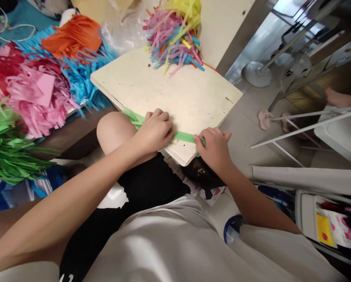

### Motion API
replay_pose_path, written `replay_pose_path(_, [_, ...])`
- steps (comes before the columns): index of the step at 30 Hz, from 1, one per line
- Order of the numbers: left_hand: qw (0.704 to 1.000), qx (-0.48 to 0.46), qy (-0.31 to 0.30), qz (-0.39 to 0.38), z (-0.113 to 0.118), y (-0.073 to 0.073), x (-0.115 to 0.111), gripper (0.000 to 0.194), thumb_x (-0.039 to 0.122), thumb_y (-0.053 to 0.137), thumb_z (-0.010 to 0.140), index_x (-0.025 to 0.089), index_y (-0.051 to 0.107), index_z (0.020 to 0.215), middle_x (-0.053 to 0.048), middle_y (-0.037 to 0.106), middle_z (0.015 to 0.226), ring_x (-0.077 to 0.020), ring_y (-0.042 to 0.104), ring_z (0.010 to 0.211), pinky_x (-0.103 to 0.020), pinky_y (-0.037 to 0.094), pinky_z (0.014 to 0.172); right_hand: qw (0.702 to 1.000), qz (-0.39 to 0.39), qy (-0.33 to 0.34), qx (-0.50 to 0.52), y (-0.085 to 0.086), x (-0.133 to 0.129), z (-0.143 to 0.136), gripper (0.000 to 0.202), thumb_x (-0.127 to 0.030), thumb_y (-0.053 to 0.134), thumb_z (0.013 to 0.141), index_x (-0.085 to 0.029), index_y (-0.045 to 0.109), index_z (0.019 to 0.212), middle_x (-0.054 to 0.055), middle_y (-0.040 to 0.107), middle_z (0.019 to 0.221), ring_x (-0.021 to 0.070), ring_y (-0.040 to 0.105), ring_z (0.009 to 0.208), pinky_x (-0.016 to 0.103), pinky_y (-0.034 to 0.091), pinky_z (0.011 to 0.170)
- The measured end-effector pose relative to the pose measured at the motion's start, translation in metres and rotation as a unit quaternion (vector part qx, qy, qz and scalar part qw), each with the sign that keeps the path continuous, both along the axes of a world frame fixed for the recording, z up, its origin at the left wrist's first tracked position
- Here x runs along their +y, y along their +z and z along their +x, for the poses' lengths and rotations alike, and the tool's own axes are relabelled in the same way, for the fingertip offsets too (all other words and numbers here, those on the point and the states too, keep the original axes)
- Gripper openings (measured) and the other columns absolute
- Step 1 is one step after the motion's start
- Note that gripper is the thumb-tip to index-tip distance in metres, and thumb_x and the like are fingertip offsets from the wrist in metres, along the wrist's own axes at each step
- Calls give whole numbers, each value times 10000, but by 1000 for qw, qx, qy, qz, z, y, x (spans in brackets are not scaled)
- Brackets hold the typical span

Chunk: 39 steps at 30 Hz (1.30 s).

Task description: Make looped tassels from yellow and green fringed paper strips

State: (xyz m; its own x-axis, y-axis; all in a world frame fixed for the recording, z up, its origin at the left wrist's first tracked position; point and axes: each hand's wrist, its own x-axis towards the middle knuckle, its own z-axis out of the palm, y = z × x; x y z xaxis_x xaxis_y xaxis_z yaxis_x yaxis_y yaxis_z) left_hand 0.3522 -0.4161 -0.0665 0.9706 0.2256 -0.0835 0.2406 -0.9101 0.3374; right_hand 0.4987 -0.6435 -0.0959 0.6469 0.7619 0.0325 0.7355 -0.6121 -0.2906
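Observation:
A green paper strip (pixel 184 136) stretches along the near edge of a cream-coloured board (pixel 181 90). My left hand (pixel 157 131) presses on the strip with its fingers curled, and loose green fringe (pixel 132 116) sticks out to its left. At the board's right corner my right hand (pixel 213 145) pinches the strip's other end between thumb and fingers. The board lies partly over my bare knee (pixel 113 131).
Fringed paper bundles lie at left: orange (pixel 75 35), blue (pixel 87 74), pink (pixel 34 96) and green (pixel 10 145). A multicoloured fringe pile (pixel 175 37) sits on the board's far side. To the right are a white-legged chair (pixel 304 125) and a fan base (pixel 256 74).

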Motion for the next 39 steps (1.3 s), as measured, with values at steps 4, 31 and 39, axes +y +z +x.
replay_pose_path(4, [1000,-2,0,1,2,0,-1,336,358,597,1160,114,773,1007,-214,679,1225,-388,526,1395,-612,504,1215,1000,4,-2,-3,-1,0,-2,432,-439,533,1225,-95,627,981,138,745,1133,186,477,1127,355,199,1070])
replay_pose_path(31, [998,-29,52,-36,19,-4,-11,181,227,695,1123,70,786,1113,-211,716,1299,-419,548,1495,-709,489,1333,998,-30,-6,-55,4,1,6,389,-418,489,1119,-85,669,1030,176,678,1071,148,348,1014,468,271,1183])
replay_pose_path(39, [985,-87,-143,36,13,8,-2,383,239,463,1306,100,813,1239,-165,744,1463,-319,487,1733,-651,370,1425,972,-137,-72,-176,-15,26,38,223,-270,664,931,-135,804,1038,300,660,1269,363,456,1355,640,258,1153])
